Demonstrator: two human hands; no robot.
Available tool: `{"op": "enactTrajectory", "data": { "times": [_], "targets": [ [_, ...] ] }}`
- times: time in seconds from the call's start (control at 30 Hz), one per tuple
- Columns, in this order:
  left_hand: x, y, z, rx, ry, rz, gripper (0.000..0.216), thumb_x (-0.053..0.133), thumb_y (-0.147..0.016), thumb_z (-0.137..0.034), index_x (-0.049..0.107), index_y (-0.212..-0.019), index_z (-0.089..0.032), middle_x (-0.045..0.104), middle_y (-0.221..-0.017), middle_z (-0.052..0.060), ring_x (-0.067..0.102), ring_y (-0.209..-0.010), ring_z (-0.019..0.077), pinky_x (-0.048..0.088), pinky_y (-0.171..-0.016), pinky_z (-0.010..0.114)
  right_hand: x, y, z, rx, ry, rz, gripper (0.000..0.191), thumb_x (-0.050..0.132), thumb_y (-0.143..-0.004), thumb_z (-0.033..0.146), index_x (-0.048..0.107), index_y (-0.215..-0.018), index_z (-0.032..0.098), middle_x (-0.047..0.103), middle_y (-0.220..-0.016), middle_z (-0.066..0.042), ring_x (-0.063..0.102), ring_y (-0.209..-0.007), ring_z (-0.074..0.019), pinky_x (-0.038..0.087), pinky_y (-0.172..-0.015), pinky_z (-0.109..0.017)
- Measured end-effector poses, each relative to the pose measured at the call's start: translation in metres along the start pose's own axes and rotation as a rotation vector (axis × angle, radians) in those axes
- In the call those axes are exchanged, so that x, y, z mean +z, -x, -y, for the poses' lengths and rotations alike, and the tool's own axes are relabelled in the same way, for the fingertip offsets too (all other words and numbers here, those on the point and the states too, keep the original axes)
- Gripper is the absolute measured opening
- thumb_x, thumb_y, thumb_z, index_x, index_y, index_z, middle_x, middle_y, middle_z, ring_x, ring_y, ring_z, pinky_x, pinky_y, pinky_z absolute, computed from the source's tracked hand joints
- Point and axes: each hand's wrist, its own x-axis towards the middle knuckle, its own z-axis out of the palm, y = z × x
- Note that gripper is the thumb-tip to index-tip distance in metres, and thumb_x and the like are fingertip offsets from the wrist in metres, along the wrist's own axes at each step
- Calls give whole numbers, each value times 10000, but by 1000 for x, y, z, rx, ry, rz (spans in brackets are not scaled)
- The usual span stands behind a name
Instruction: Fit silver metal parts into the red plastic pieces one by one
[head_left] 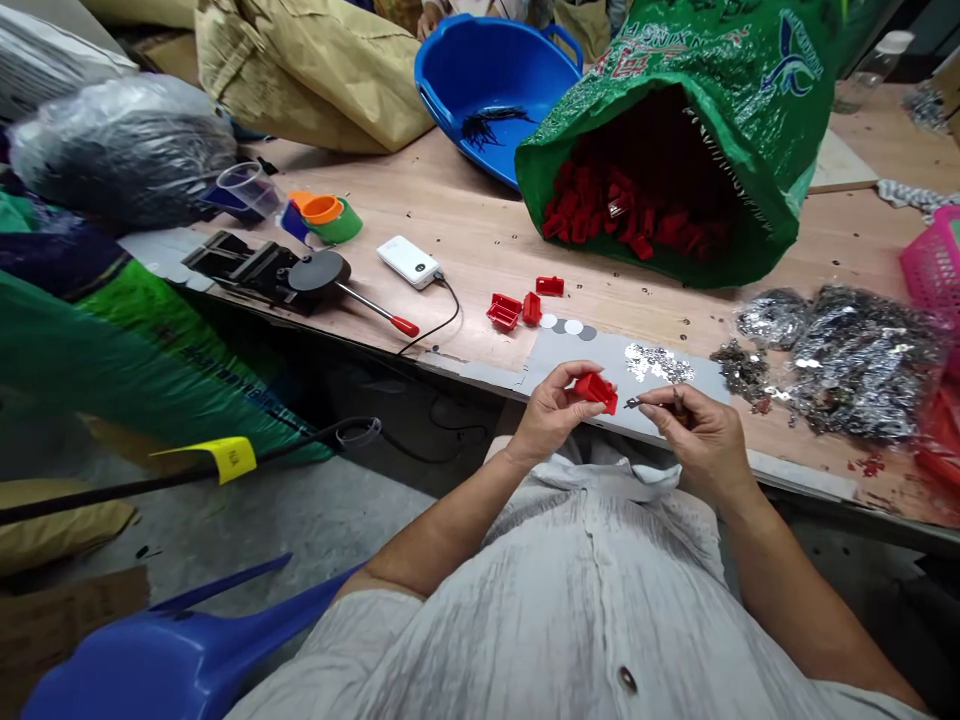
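Observation:
My left hand (pixel 553 410) is closed around a small hollow red plastic case (pixel 597 391), its open side facing right. Just right of it, my right hand (pixel 697 428) pinches a small metal piece (pixel 634 403) between thumb and forefinger. A thin brown tool-like stick (pixel 680 404) also shows among those fingers; its kind is unclear. The case and the metal piece are apart. Beyond the hands, a pile of shiny flat metal pieces (pixel 656 363) lies on a grey sheet (pixel 611 347). More red cases (pixel 504 312) sit on the table left of the sheet.
A green sack (pixel 765 190) of red parts (pixel 600 210) opens toward me. Behind stands a blue basin (pixel 450 75). To the left are a white power bank (pixel 409 261) and a lever press (pixel 319 272). Bagged metal parts (pixel 862 360) lie right, a blue chair (pixel 142 650) below left.

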Motion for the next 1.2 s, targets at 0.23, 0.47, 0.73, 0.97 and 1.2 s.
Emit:
{"op": "enactTrajectory", "data": {
  "times": [0.23,0.47,0.73,0.97,1.2],
  "targets": [
    [4,7,9,434,-517,-21,325,764,-813,-233,630,-1108,-216,703,-1025,17,693,-944,142,473,-1106,426,6,0,-1,-229,156,3,74,623,-927,244,694,-943,233,725,-868,-25,657,-735,-160,502,-667,-297],
    [9,7,8,658,-712,41,310,701,-856,-175,610,-1150,-211,722,-1044,26,701,-958,144,448,-1141,506,12,1,-3,-291,217,41,68,605,-934,209,668,-958,220,718,-868,-41,664,-751,-172,505,-668,-300],
    [12,8,9,702,-721,51,326,690,-848,-115,610,-1154,-193,729,-1052,39,705,-974,146,472,-1128,494,7,2,-5,-261,182,122,96,572,-954,206,658,-990,224,694,-891,-43,660,-790,-174,516,-697,-306],
    [16,10,12,688,-700,78,297,679,-870,-160,612,-1155,-211,728,-1048,35,703,-988,157,528,-1072,477,-3,-5,-5,-292,183,252,135,548,-963,209,677,-1004,219,691,-907,-52,648,-818,-175,499,-718,-312],
    [17,10,12,662,-685,50,312,679,-876,-188,596,-1175,-225,713,-1057,34,697,-1009,166,525,-1070,463,-11,-7,-14,75,-34,201,145,618,-924,354,662,-955,220,630,-846,-12,550,-712,-137,430,-641,-282]
  ]
}}
